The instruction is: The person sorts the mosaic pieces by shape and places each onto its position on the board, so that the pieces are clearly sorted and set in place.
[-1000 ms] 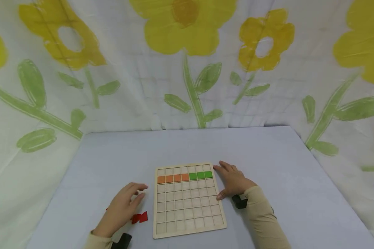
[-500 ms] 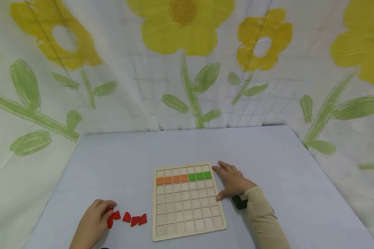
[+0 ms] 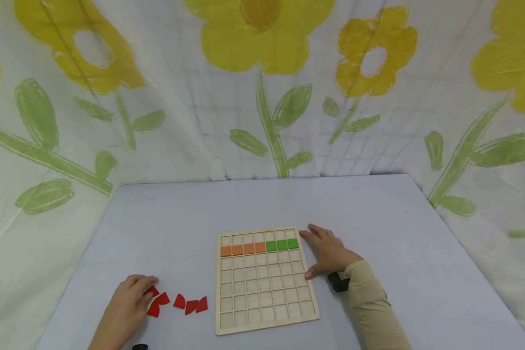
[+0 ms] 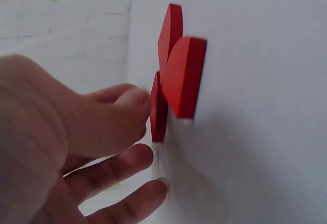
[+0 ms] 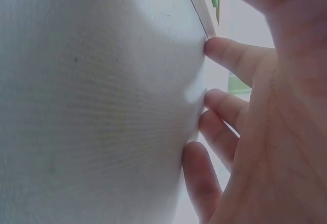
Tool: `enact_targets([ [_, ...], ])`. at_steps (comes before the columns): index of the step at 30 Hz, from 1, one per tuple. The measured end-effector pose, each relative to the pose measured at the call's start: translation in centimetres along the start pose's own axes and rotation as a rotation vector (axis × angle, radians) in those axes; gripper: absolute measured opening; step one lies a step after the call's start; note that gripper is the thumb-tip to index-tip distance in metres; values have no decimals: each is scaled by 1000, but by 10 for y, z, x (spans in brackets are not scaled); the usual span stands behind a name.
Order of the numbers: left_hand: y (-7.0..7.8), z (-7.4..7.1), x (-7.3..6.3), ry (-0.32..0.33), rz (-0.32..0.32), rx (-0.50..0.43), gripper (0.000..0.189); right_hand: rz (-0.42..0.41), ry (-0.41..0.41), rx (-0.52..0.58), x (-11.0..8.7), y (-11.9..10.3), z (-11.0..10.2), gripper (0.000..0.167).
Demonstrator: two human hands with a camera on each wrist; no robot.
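Several red quarter-circle pieces lie on the table left of the board. My left hand (image 3: 124, 304) is over the leftmost group, thumb and fingers bent loosely beside one red piece (image 4: 159, 109). In the left wrist view the thumb is right at that piece's edge; whether it touches is unclear. Another red piece (image 4: 185, 78) lies nearer the wrist camera. The wooden grid board (image 3: 268, 326) holds a row of orange squares (image 3: 249, 249) and green squares (image 3: 282, 245). My right hand (image 3: 330, 250) rests spread at the board's right edge, thumb and forefinger touching it.
Between the left hand and the board lie more red pieces (image 3: 191, 306). The pale table (image 3: 376, 214) ends at a curtain (image 3: 179, 146) with painted flowers at the back. A black wrist device (image 3: 338, 282) sits beneath the right wrist.
My left hand has gone from beside the board leftward and down to the leftmost red pieces, uncovering others. My right hand has kept its place at the board's edge.
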State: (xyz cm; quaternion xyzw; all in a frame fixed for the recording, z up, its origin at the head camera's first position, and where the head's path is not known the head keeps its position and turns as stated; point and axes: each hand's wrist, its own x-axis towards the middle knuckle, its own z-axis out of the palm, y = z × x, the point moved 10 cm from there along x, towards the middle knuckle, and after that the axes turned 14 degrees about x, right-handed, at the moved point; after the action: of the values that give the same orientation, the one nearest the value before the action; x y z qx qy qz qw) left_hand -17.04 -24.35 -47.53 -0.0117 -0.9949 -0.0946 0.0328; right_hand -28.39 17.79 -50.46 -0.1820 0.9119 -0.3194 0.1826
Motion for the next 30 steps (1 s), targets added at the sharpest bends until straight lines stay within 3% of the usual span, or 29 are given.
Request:
enact_targets([
  [7,-10,3,1,-20,-26,55,32,0,-3,-6,1,1,0,118],
  [14,-4,3,3,-30,-15,45,34,5,-7,-6,1,3,0,118],
  [19,7,-1,11,-28,-4,-12,38,6,0,-15,1,4,0,118],
  [26,35,-15,22,113,106,-53,37,-5,2,-12,0,1,0,119],
  [30,53,-15,29,130,146,-55,36,-12,-1,-4,-1,-2,-1,118],
])
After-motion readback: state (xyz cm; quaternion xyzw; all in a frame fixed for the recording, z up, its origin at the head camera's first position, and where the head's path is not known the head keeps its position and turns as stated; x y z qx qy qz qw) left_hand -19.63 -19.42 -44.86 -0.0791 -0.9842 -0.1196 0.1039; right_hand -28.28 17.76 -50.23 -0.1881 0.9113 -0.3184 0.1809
